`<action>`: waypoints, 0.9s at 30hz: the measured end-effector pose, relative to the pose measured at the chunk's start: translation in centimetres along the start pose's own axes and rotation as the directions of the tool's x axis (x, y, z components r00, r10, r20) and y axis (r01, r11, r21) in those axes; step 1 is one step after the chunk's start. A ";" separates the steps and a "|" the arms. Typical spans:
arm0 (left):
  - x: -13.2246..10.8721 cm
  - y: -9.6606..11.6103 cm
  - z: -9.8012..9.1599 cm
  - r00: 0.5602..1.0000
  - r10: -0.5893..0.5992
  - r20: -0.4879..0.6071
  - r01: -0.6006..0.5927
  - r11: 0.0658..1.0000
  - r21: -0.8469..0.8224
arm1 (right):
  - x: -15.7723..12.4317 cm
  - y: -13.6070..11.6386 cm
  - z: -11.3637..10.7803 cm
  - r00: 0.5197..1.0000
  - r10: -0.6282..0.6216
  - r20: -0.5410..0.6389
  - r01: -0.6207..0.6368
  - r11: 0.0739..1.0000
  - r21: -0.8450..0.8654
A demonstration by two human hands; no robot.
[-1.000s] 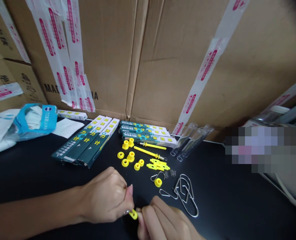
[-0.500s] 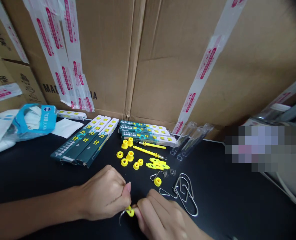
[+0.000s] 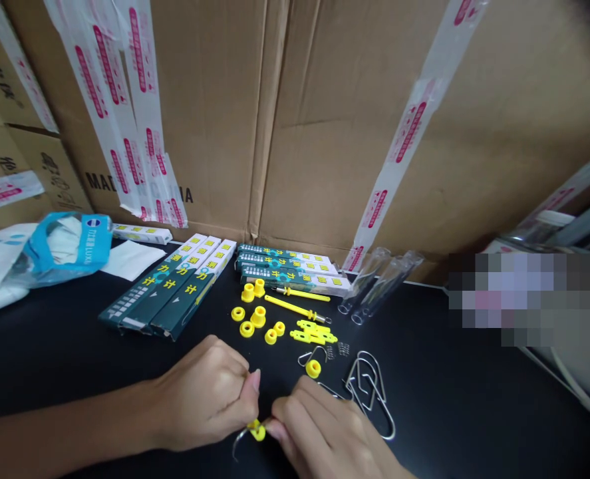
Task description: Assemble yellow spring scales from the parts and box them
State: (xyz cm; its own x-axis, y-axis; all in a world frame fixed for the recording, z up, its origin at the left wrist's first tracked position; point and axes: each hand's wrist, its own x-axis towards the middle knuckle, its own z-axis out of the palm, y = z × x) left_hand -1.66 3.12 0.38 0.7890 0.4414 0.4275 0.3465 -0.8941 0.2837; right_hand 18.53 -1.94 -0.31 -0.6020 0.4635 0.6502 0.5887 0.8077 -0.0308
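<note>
Low in the view, my left hand [image 3: 212, 392] is closed, its thumb and finger pinching a small yellow piece [image 3: 257, 432] with a curved metal hook [image 3: 238, 444] hanging from it. My right hand [image 3: 324, 426] is closed too, fingertips pressed against the right side of the same piece. Just beyond the hands lie a yellow collar [image 3: 313, 369], a bent wire clip [image 3: 310, 356] and several large metal hooks [image 3: 372, 392]. Yellow rings and collars [image 3: 258, 317], flat yellow tabs [image 3: 314, 332], small springs [image 3: 343, 348] and two yellow rods [image 3: 289, 306] lie farther back.
Printed boxes [image 3: 175, 286] lie at left centre, with more boxes [image 3: 295, 269] behind the parts. Clear tubes [image 3: 384, 286] rest at their right. A blue-and-clear tissue pack [image 3: 70, 246] is at the left. Large cartons [image 3: 215, 120] form the back wall.
Both hands still hold the yellow piece, which has shifted slightly down and left with its hook. The right hand covers more of a wire piece beside it. The camera view has shifted slightly.
</note>
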 end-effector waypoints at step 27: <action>0.2 0.7 -0.3 0.975 -0.084 -0.207 0.103 0.991 0.084 | -0.9 0.1 0.4 0.985 0.174 -0.017 -0.173 0.984 0.049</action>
State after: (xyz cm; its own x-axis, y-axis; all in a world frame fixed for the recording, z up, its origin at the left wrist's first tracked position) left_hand -1.39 2.61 0.95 0.6347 0.5207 0.5710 0.4672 -0.8471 0.2532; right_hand 18.93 -2.12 -1.17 -0.4806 0.5909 0.6480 0.6573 0.7319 -0.1800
